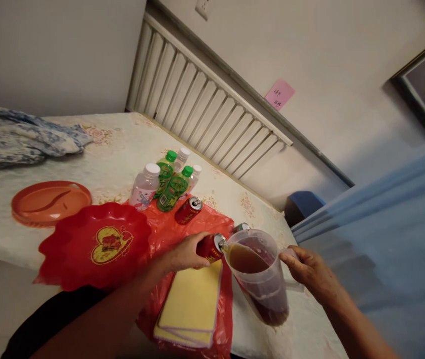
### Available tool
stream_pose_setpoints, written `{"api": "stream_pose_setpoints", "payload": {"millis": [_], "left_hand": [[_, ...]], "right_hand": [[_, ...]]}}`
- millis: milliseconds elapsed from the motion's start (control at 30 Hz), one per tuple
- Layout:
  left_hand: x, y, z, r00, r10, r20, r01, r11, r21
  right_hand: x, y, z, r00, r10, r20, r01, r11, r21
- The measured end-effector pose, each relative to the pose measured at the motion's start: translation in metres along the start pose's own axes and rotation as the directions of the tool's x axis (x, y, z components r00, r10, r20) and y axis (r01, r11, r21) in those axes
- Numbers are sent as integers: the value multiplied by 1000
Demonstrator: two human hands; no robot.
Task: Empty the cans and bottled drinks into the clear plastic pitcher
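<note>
My left hand (186, 253) is wrapped round a red drink can (209, 248), tipped so that its top meets the rim of a clear plastic pitcher (261, 279). Brown liquid (248, 259) fills part of the pitcher, which leans toward the can. My right hand (306, 269) grips the pitcher's handle at its right side. Under the can lie folded yellow cloths (192, 299) on a red plastic bag (225, 309). Another red can (189, 210), opened, stands just behind my left hand. The top of one more can (241, 228) shows behind the pitcher.
Several bottles with green or white caps, among them a green-labelled bottle (175, 192), stand behind the cans. A red scalloped tray (74, 249) and an orange plate (51, 202) lie left. Patterned fabric (18, 137) rests far left. A radiator (205, 99) lines the wall; a blue curtain (384, 224) hangs right.
</note>
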State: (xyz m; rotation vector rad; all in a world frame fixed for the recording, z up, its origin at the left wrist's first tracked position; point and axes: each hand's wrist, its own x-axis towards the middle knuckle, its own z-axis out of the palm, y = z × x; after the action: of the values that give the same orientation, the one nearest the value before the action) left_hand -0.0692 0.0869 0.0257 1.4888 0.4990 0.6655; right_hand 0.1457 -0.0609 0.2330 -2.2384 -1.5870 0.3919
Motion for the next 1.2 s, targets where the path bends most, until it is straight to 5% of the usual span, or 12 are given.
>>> {"api": "stream_pose_setpoints", "payload": {"millis": [1200], "left_hand": [[-4,5,-3,1000,3,10,-3,1000,25]], "right_hand": [[2,5,1,1000,-28,2,28,1000,14]]}}
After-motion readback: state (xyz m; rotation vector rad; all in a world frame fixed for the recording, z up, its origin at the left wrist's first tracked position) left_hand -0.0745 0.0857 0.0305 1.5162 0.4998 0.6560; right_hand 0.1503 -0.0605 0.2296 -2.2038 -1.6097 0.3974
